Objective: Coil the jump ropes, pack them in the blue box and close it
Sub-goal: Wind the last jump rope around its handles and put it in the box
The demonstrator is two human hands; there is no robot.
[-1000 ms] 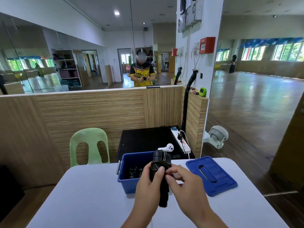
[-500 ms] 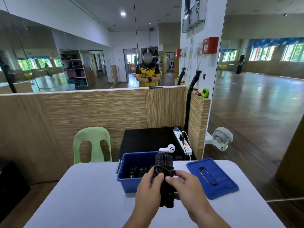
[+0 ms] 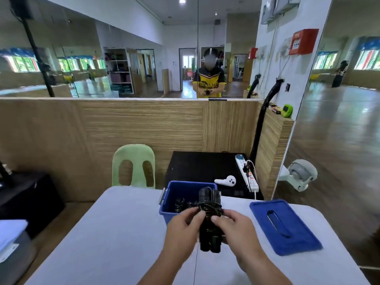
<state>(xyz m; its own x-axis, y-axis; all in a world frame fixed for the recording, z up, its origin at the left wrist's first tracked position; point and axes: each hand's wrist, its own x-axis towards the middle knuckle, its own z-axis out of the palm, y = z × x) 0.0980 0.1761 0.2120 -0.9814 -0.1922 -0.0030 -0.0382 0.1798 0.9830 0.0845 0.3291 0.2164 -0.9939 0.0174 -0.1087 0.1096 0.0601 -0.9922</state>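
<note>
One coiled rope (image 3: 209,221), black, handles side by side with cord wound round them, held upright just in front of the box (image 3: 167,204) and over the table (image 3: 102,233); could not tell whether the lower handle ends touched the tabletop. Gripped on its left side by the left hand (image 3: 183,231), fingers curled round the bundle. Clasped on its right side by the right hand (image 3: 238,233), thumb pressed on the wound cord, fingers wrapped behind. Upper handle ends seen against the box's near wall and open top.

Several more black coils (image 3: 183,203) lying inside the box, down in its left half. Box itself blue, uncovered, standing at the table's far edge. Blue lid (image 3: 285,227) lying flat on the table to the right of the box, well apart from it, slot facing up.

Behind the box, a low black cabinet (image 3: 201,165), bearing a white controller (image 3: 225,180) and a white power strip (image 3: 246,174) along its right side. Behind and left of the box, a pale green chair (image 3: 133,165), pushed up to the table. Off to the right of the box, past the cabinet, a white headset (image 3: 300,174). Further back, a wooden partition (image 3: 123,124), topped by a mirror (image 3: 144,58) reflecting a person (image 3: 209,81) in a yellow and black shirt, hands together at chest height.
</note>
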